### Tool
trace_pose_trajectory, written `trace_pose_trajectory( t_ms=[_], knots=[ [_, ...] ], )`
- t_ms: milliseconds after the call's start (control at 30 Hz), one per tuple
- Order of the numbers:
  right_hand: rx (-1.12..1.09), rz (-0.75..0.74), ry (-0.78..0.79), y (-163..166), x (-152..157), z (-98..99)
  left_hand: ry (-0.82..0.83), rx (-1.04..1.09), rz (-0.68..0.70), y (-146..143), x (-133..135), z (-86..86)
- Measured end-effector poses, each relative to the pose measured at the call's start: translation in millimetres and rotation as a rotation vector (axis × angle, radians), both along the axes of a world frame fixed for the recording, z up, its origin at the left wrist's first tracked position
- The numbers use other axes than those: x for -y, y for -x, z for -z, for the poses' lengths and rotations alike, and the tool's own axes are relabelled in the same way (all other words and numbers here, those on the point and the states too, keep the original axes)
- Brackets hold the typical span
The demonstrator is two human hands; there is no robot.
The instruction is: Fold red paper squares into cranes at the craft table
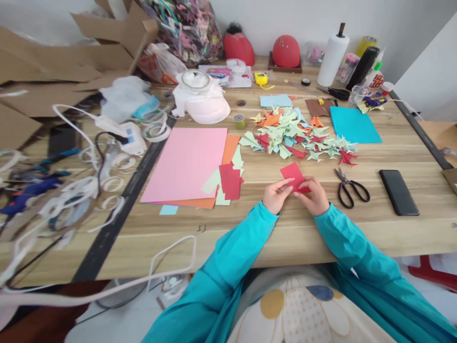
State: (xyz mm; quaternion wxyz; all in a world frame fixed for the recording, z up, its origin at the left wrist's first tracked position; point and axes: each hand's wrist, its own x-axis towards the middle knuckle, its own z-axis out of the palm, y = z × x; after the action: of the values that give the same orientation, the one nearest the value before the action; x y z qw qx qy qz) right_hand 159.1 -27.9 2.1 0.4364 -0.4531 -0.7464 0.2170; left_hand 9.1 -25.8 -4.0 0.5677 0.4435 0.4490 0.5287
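Observation:
A small square of red paper (pixel 293 172) is held between my two hands above the wooden table. My left hand (pixel 275 196) pinches its lower left edge between thumb and fingers. At its lower right, my right hand (pixel 314 195) grips the same paper, fingertips closed on it. Just beyond lies a heap of folded paper cranes (pixel 285 128) in pale green, orange, red and blue. To the left, red paper pieces (pixel 230 182) and pale green strips rest partly over a pink sheet (pixel 189 162). Black-handled scissors (pixel 350 188) lie right of my right hand, blades slightly apart.
A black phone (pixel 399 192) lies at the right. Behind the cranes sits a turquoise paper sheet (pixel 355 125). Cables and a power strip (pixel 121 133) clutter the left, with cardboard boxes (pixel 53 62) behind. A white bottle (pixel 332 59) and a yellow tape measure (pixel 261 78) stand at the back.

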Motion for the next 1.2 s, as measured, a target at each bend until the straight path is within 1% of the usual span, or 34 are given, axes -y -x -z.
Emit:
trace_pose_trajectory(
  t_ms=[100,200,300,433,567,667,833,967,1200],
  knots=[
    [-0.023,-0.002,0.026,0.0,0.1,-3.1,0.007,0.005,-0.004,-1.1,0.7,-0.1],
    [-0.082,0.027,0.066,0.1,0.0,-2.7,-0.003,0.044,0.021,-2.9,1.2,0.9],
    [-0.172,0.048,0.151,0.9,0.4,2.1,-0.037,0.045,0.023,-4.3,1.4,1.8],
    [-0.319,0.092,0.248,2.1,-0.4,10.8,-0.075,-0.020,-0.023,-4.2,1.3,2.1],
    [-0.483,0.032,0.406,2.0,-3.7,13.2,-0.092,-0.025,-0.049,-3.7,1.2,1.8],
    [-0.517,0.018,0.495,1.7,-5.3,10.7,-0.096,-0.022,-0.051,-4.4,1.2,1.7],
    [-0.539,0.074,0.493,2.0,-4.8,6.5,-0.070,0.104,-0.063,-7.2,0.5,3.8],
    [-0.548,0.091,0.499,2.3,-4.1,4.5,-0.015,0.111,-0.085,-8.4,-0.3,6.2],
    [-0.610,0.075,0.555,3.5,-4.3,2.6,0.012,0.138,-0.092,-8.5,-0.6,5.1]
  ],
)
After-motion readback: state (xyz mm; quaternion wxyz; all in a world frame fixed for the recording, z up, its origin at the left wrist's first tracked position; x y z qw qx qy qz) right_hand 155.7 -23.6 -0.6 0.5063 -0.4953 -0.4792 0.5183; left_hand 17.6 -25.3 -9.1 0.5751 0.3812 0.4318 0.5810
